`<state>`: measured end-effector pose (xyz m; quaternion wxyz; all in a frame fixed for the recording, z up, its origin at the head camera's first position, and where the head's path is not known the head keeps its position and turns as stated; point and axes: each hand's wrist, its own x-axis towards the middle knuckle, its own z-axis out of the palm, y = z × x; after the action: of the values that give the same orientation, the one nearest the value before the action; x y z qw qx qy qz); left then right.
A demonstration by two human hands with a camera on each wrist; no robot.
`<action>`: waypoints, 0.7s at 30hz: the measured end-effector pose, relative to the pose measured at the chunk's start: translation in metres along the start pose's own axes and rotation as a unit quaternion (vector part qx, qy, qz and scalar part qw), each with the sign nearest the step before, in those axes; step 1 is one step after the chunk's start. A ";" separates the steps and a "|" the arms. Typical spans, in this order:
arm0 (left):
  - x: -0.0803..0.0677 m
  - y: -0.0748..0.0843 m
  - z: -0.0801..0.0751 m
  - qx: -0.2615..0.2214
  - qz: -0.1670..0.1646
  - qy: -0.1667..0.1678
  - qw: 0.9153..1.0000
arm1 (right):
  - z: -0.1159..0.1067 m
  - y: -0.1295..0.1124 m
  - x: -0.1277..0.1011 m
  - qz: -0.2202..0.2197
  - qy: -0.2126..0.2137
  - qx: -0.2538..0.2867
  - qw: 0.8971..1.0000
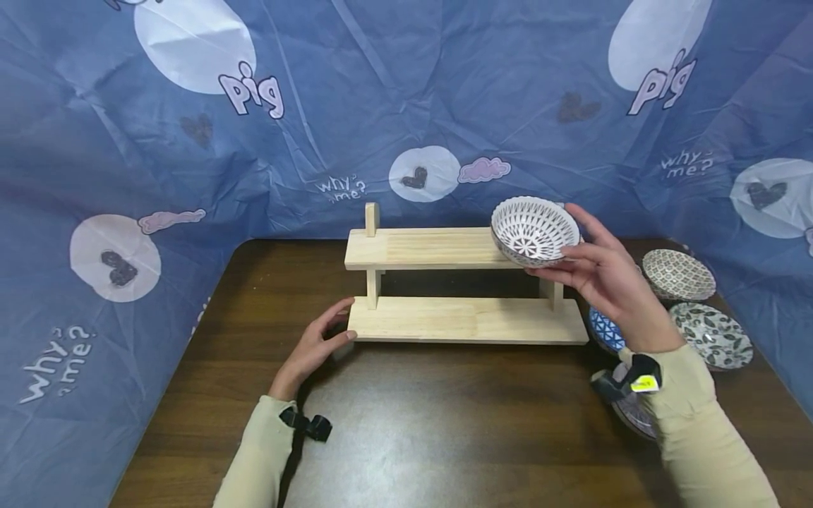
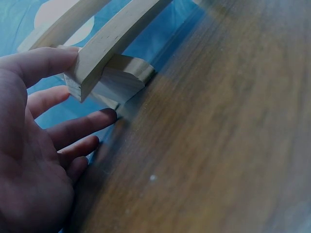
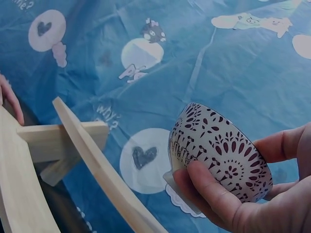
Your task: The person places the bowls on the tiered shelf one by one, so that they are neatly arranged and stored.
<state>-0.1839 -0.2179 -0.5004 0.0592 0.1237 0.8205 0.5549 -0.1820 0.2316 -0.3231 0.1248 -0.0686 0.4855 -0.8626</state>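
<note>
My right hand (image 1: pixel 603 279) holds a white bowl (image 1: pixel 532 229) with a dark pattern by its right side, tilted over the right end of the upper board. Dark red petal shapes cover the bowl's outside (image 3: pixel 228 155) in the right wrist view. A two-tier wooden shelf (image 1: pixel 444 321) stands on the table. At its lower left end, my left hand (image 1: pixel 315 346) grips the board's edge, thumb at the front corner and fingers towards the back. The other fingers of the left hand (image 2: pixel 43 131) stand apart beside the board in the left wrist view.
To the right lie a beige patterned bowl (image 1: pixel 678 275), a leaf-patterned dish (image 1: pixel 711 337), a blue patterned dish (image 1: pixel 606 330) and another dish (image 1: pixel 635 416) partly under the right forearm. A blue printed cloth (image 1: pixel 381 85) hangs behind the brown table (image 1: pixel 444 437).
</note>
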 end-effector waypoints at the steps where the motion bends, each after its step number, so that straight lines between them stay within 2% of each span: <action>1: 0.000 0.000 0.000 0.000 -0.001 0.000 1.000 | 0.002 0.000 0.001 0.002 0.001 -0.002 1.000; 21: 0.000 -0.002 0.000 0.000 -0.001 0.000 1.000 | 0.037 0.012 0.028 0.048 0.013 -0.029 0.998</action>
<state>-0.1845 -0.2185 -0.5023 0.0604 0.1228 0.8204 0.5551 -0.1985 0.1876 -0.3144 0.1576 -0.0371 0.5146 -0.8420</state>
